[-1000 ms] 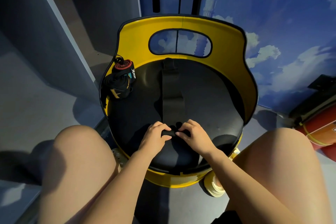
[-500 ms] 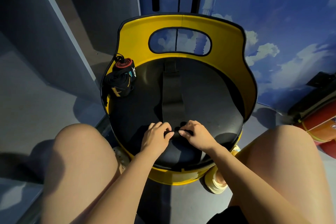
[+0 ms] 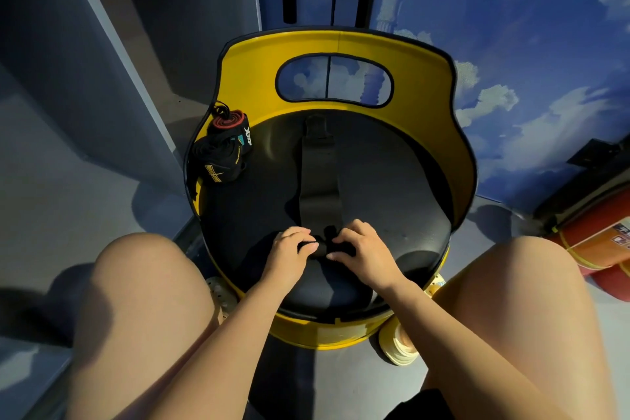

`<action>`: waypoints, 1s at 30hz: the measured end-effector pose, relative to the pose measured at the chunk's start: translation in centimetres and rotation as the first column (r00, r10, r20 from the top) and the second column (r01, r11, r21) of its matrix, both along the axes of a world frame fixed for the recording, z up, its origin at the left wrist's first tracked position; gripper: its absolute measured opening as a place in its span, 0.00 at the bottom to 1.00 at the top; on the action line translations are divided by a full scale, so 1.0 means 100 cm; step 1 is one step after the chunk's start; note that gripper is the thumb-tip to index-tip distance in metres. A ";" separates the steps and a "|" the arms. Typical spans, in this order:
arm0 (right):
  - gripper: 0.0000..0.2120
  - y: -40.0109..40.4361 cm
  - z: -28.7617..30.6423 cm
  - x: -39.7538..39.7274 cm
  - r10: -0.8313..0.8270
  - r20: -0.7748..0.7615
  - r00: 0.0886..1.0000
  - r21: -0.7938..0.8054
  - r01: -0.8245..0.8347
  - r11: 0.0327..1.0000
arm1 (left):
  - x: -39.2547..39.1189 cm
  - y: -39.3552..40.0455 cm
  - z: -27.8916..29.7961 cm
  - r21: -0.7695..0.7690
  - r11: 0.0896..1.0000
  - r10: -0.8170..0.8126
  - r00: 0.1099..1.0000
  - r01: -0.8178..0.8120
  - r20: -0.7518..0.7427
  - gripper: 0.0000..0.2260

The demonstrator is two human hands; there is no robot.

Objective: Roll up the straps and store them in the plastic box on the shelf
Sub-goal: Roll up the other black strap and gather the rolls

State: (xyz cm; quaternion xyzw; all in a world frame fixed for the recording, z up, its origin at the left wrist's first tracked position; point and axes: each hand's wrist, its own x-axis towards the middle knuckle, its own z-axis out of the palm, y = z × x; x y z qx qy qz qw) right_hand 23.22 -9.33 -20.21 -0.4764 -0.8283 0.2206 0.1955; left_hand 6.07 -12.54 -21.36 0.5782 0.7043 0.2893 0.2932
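Both hands met at the near middle of the seat: the left hand (image 3: 289,254) and the right hand (image 3: 363,251) each had fingers curled over the rolled near end of the black strap (image 3: 318,181), pinching the small roll between them where the fingertips almost touched. Against the picture half a second before, the hands sat at much the same spot on the cushion and the roll between them looked a little thicker, with the flat run of strap ahead of it slightly shorter; the grip itself looked unchanged. The yellow tub chair (image 3: 344,41) with its black round seat carried everything, and it had not shifted. The strap lay flat from the roll straight away toward the chair back, ending just below the oval cut-out. On the far left of the seat, against the yellow wall, the bundle of rolled straps (image 3: 225,150) lay where it had been, well apart from the hands.
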 end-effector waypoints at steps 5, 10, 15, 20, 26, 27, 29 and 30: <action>0.15 -0.002 -0.003 0.003 0.053 0.052 0.997 0.016 -0.053 0.998 | 0.001 0.004 -0.001 -0.019 0.998 0.058 0.991 -0.056 0.120 0.09; 0.15 0.003 -0.001 0.000 0.012 0.004 1.000 -0.070 -0.012 0.997 | 0.002 0.001 0.001 -0.052 0.990 0.144 0.956 -0.135 0.258 0.08; 0.15 0.010 0.000 -0.002 -0.005 -0.016 1.000 -0.149 0.002 0.989 | 0.002 -0.001 0.001 0.049 0.996 0.067 0.988 -0.074 0.139 0.11; 0.15 0.014 0.000 -0.004 -0.068 -0.043 0.997 -0.180 0.059 0.982 | 0.001 0.003 0.003 0.047 0.997 0.061 0.991 -0.067 0.118 0.09; 0.14 0.008 -0.002 -0.005 -0.099 -0.032 0.995 -0.053 0.097 0.994 | -0.001 0.010 0.003 -0.006 0.998 0.058 0.989 -0.058 0.132 0.09; 0.14 0.007 -0.002 -0.005 -0.102 -0.043 0.994 -0.057 0.099 0.993 | -0.002 0.010 0.003 -0.007 0.999 0.046 0.992 -0.045 0.121 0.09; 0.15 0.006 -0.003 -0.003 -0.085 -0.039 0.996 -0.072 0.082 0.994 | -0.003 0.011 0.004 -0.035 0.999 0.015 0.995 -0.011 0.099 0.10; 0.16 0.006 -0.003 -0.002 -0.071 -0.029 0.997 -0.078 0.068 0.995 | -0.003 0.011 0.004 -0.054 0.999 -0.002 0.996 0.007 0.088 0.11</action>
